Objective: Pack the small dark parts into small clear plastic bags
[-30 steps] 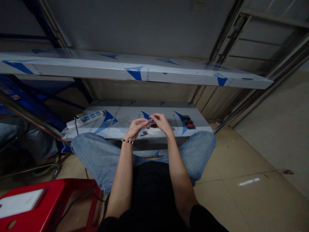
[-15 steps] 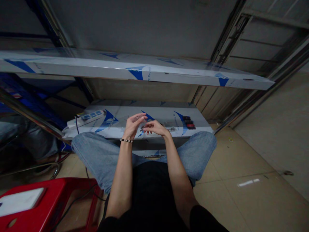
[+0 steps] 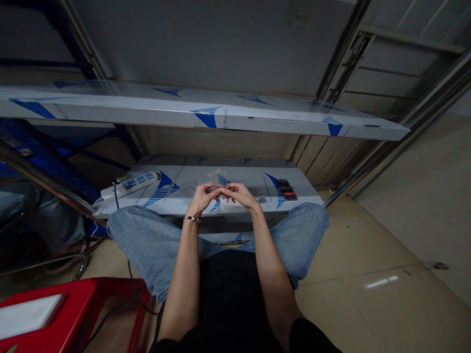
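My left hand (image 3: 203,196) and my right hand (image 3: 238,194) meet above the low shelf (image 3: 184,189), fingertips touching. Both pinch a small item between them that is too small to name. A beaded bracelet (image 3: 192,218) circles my left wrist. A small clear plastic bag (image 3: 217,173) lies on the shelf just beyond my fingers. Small dark parts (image 3: 262,200) lie on the shelf to the right of my right hand.
A white power strip (image 3: 131,184) with a black cord lies on the shelf's left end. An upper shelf (image 3: 206,115) in film spans above. A red stool (image 3: 66,314) stands at lower left. Metal frame legs (image 3: 47,184) rise at left; tiled floor (image 3: 368,274) lies to the right.
My left hand's fingers have curled down from raised and spread to meet my right hand's fingertips. The view has tilted slightly; the clear bag now shows beyond the hands.
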A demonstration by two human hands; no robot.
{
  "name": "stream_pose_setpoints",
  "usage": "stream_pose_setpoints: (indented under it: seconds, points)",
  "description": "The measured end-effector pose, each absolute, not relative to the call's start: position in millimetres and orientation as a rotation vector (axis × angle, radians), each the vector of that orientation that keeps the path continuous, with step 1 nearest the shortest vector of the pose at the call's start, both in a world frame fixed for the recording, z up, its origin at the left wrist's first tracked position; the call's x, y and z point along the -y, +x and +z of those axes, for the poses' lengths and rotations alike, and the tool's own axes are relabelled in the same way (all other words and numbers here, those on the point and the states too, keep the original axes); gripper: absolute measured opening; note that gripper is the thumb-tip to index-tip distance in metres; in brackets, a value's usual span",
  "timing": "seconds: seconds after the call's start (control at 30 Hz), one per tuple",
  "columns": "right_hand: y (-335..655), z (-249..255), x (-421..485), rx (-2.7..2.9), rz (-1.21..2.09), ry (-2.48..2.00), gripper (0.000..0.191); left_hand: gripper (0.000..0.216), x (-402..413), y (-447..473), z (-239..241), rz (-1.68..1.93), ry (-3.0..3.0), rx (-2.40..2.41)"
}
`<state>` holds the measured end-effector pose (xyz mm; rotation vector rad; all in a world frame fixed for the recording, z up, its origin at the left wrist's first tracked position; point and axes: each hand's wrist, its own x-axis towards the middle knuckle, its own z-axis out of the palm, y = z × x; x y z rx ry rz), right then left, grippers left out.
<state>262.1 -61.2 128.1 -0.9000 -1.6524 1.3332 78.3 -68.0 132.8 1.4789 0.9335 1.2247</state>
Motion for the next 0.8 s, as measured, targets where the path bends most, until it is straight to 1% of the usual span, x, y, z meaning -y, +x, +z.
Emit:
stream_pose_setpoints:
  seconds: [0.13,0.23,0.57,0.67,0.8]
  points:
    - [263.0,126.2,59.9,1.635,1.324,-0.868,0.044,0.041,69.8,79.3,135.3,1.227,1.433,-0.899]
    - [263.2,124.8,58.7,1.605,1.310,-0.857,0.039,0.042,69.5,80.3,134.5,1.260,1.396,-0.880]
    - [258.9,130.5,60.5,1.597,1.326,-0.797,0.025,0.034,74.0,81.7,137.2,1.272,1.407,-0.768]
    - [257.9,132.6,61.2,1.567,1.294,-0.828,0.026,0.028,74.4,83.2,138.9,1.273,1.425,-0.785]
    - [257.6,135.9,63.2,1.525,1.288,-0.853,0.031,0.028,73.0,81.3,139.6,1.319,1.453,-0.841]
